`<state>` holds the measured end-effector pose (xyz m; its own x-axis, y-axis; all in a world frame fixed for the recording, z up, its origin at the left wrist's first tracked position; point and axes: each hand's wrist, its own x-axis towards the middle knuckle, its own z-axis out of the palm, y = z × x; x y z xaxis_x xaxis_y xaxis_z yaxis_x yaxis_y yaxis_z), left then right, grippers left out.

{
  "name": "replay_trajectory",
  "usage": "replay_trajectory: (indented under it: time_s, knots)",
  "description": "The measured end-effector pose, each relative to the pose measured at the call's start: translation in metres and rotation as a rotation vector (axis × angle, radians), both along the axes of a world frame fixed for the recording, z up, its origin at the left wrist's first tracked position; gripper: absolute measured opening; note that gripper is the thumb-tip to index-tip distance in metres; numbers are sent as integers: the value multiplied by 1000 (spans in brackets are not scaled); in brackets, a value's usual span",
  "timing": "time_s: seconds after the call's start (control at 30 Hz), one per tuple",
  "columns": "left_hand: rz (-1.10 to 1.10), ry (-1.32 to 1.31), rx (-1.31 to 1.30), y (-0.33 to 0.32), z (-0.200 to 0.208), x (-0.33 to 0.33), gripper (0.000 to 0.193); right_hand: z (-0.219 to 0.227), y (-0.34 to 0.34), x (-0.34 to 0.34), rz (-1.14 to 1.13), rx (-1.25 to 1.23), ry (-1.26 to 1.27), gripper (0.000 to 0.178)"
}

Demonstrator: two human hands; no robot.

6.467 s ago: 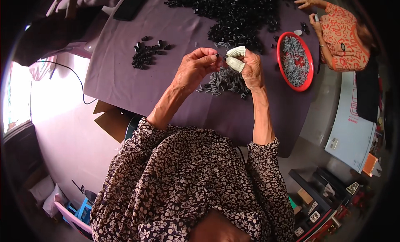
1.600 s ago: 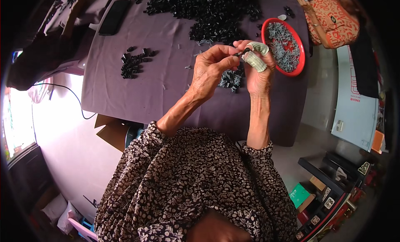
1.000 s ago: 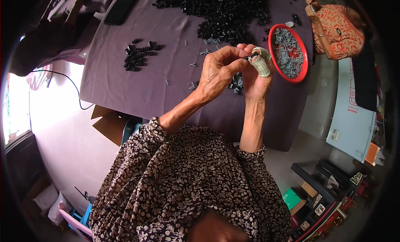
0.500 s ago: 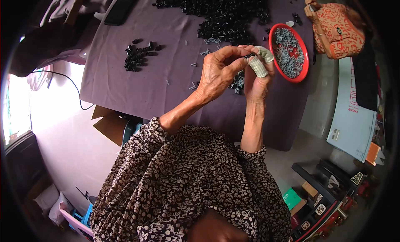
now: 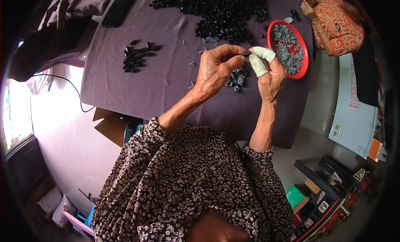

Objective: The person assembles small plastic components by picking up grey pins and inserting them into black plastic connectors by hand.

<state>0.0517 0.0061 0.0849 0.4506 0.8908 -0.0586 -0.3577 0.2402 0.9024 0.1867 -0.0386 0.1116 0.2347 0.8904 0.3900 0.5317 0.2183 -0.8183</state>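
Note:
Between thumb and fingertips my left hand (image 5: 216,68) pinches a small black part (image 5: 246,53). My right hand (image 5: 268,69) meets it from the other side, its thumb and forefinger wearing white ribbed finger covers (image 5: 259,66). Those covered fingertips are closed at the part's right end; whether they hold a separate piece there is too small to tell. Beneath the hands lies a little heap of grey and black pieces (image 5: 236,78). Just right of my right hand stands a red oval tray (image 5: 306,54) of small grey pieces (image 5: 285,42).
A large pile of black parts (image 5: 216,8) covers the table's far middle, and a smaller cluster (image 5: 135,56) lies left on the purple cloth (image 5: 125,90). A dark flat object (image 5: 118,9) rests at the far left. Another person in an orange patterned top (image 5: 339,27) sits far right.
My right hand has shifted right and turned, so its covered thumb and forefinger now meet the black part end-on. The left hand has stayed nearly in place.

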Motion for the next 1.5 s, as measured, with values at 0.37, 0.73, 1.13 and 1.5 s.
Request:
replay_trajectory:
  time_s: [0.37, 0.73, 1.13, 1.5]
  knots:
    - [-50, 32, -38, 5, -2, -5, 16, 6, 13, 12, 145, 3, -366, 21]
    - [-116, -74, -245, 11, -7, -6, 12, -2, 10, 12, 131, -74, -284, 24]
    - [-107, -165, -432, 12, -27, -4, 13, -12, 18, 8, 176, 54, -803, 20]
    - [-183, -72, -338, 12, -27, -8, 17, -13, 13, 8, 189, 46, -734, 21]
